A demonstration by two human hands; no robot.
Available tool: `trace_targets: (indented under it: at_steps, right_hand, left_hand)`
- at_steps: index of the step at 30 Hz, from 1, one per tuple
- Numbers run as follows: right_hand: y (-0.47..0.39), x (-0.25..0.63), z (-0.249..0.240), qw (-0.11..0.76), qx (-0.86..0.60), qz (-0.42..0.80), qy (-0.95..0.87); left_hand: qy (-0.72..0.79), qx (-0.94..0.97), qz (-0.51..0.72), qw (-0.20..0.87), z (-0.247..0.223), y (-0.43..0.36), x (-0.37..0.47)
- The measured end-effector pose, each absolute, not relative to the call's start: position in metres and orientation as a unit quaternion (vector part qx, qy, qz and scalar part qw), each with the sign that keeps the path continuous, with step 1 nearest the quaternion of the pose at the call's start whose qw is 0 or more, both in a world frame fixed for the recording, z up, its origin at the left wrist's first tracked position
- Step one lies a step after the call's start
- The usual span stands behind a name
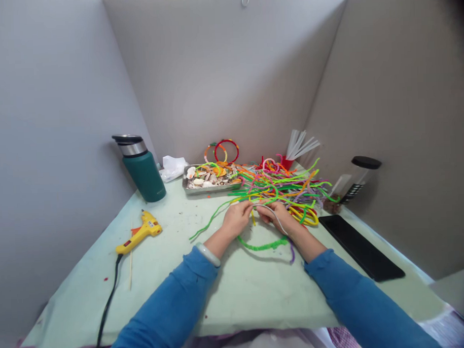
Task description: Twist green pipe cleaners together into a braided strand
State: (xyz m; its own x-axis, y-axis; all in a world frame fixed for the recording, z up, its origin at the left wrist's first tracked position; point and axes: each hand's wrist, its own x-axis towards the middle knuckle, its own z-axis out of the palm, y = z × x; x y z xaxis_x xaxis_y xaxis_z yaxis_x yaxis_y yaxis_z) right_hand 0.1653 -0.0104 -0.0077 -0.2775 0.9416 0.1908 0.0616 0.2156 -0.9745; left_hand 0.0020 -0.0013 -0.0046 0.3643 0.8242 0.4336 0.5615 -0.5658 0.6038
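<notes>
Both hands are close together over the middle of the table. My left hand (237, 217) pinches one part of a thin white strand (278, 220), fingertips pressed together. My right hand (276, 214) has its fingers closed on the same strand, which arches over that hand and down toward the wrist. Below the hands lies a curved, fuzzy green pipe cleaner (263, 247), with a purple end (292, 254) showing by my right wrist. A thin green strand (209, 224) runs out to the left of my left hand.
Behind the hands are a heap of coloured pipe cleaners (281, 185) and a metal tray (213, 190) of shells. A yellow glue gun (140, 236) and green bottle (144, 177) stand left; a black phone-like slab (360, 247) and clear jar (354, 182) are right. Grey panels surround the table.
</notes>
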Motion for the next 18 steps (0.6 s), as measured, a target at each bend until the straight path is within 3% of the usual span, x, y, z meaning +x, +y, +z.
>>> trace_targets:
  at_steps: [18]
  right_hand:
    - [-0.0046, 0.1671, -0.0164, 0.459, -0.406, 0.493, -0.617]
  left_hand:
    - [0.447, 0.82, 0.326, 0.144, -0.0047, -0.0008, 0.0024]
